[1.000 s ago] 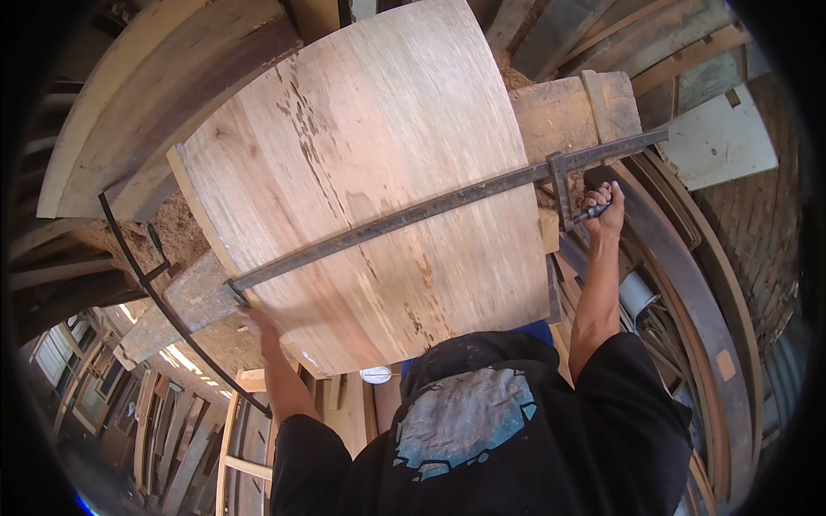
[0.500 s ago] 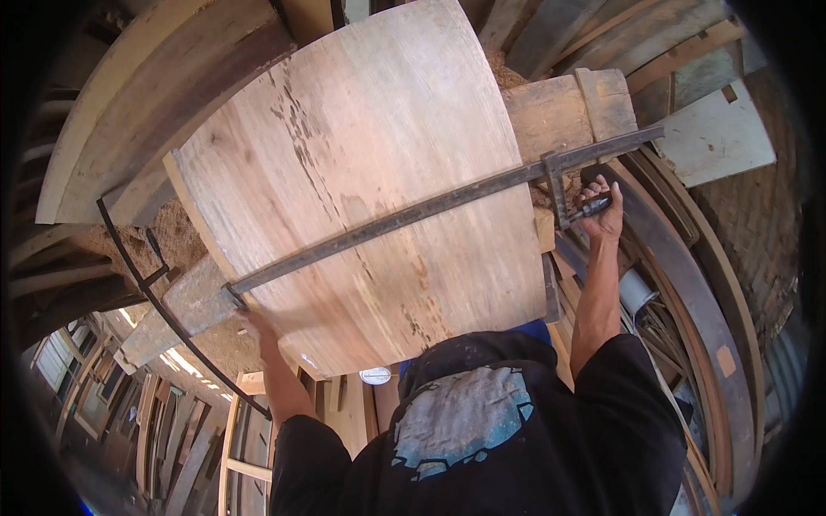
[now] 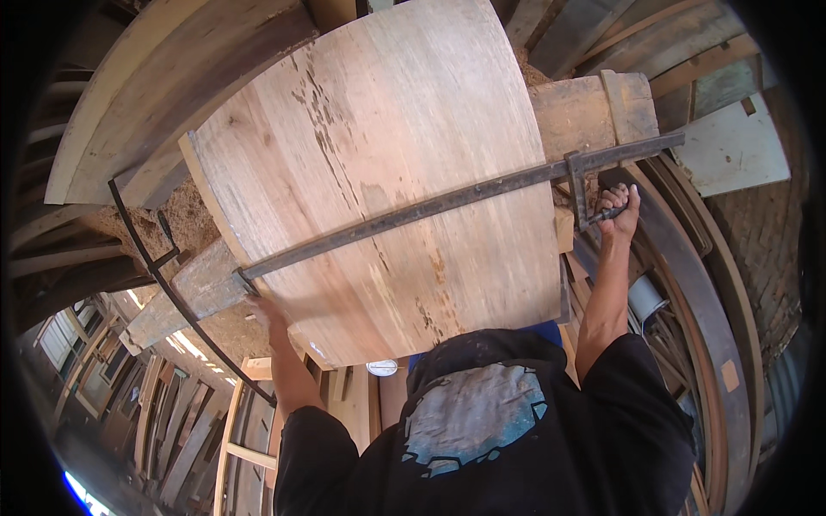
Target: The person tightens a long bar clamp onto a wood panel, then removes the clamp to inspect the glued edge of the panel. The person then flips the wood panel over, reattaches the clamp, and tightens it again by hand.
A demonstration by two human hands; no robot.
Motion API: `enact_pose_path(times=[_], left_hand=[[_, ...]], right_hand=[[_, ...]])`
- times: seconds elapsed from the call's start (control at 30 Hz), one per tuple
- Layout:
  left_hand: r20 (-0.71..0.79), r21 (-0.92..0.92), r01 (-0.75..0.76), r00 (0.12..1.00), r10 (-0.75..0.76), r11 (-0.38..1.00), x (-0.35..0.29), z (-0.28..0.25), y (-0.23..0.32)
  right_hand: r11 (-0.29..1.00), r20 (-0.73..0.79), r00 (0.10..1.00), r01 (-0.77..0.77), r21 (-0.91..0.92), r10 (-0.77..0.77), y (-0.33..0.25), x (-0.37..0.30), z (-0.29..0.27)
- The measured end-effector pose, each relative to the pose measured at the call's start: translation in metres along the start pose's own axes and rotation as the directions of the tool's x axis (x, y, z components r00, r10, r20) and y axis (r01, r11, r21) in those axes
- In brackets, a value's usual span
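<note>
A wide wooden panel [image 3: 387, 163] made of joined boards lies in front of me, pale with a dark speckled streak. Across it runs a long dark metal bar clamp [image 3: 413, 209], from the panel's left edge past its right edge. My right hand [image 3: 619, 211] is closed around the clamp's screw handle, just beyond the panel's right edge. At the opposite end, my left hand [image 3: 270, 313] is by the clamp's fixed jaw [image 3: 245, 280] and the panel's lower left edge. Its fingers are mostly hidden there.
A thick worn beam [image 3: 576, 112] supports the panel, sticking out both sides. Another dark clamp [image 3: 176, 301] stands at left. Curved timber pieces [image 3: 172, 95] lie at far left, and more [image 3: 718, 318] at right. A white can [image 3: 645, 297] sits among planks; sawdust [image 3: 191, 211] lies around.
The view has shifted, so the panel and clamp appear farther right. My right hand's fingers have curled more tightly around the screw handle. My left hand stays by the fixed jaw.
</note>
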State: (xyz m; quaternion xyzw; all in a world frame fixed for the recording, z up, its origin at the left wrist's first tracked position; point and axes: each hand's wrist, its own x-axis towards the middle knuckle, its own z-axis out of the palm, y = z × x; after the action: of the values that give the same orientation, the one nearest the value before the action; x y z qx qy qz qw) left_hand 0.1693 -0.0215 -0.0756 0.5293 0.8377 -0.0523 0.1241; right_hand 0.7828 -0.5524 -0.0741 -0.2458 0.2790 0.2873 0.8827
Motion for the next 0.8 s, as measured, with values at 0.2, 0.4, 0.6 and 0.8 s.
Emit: enact_pose_path(times=[0.2,0.4,0.6,0.8], left_hand=[[0.005,0.032,-0.005,1.0,0.005,0.999,-0.016,-0.011,0.02],[0.011,-0.069,-0.082,0.996,0.083,0.994,-0.015,-0.011,0.004],[0.203,-0.376,-0.152,0.949,0.241,0.914,-0.022,-0.025,0.004],[0.436,-0.426,-0.199,0.81,0.393,0.883,-0.064,-0.018,-0.094]], right_hand=[[0.985,-0.275,0.957,0.048,-0.166,-0.093,-0.001,0.002,0.004],[0.961,-0.313,0.948,-0.026,-0.274,-0.064,0.002,0.006,0.017],[0.893,-0.327,0.941,-0.077,-0.443,-0.081,-0.004,-0.009,0.003],[0.765,-0.459,0.886,-0.252,-0.592,-0.064,0.04,-0.064,0.012]])
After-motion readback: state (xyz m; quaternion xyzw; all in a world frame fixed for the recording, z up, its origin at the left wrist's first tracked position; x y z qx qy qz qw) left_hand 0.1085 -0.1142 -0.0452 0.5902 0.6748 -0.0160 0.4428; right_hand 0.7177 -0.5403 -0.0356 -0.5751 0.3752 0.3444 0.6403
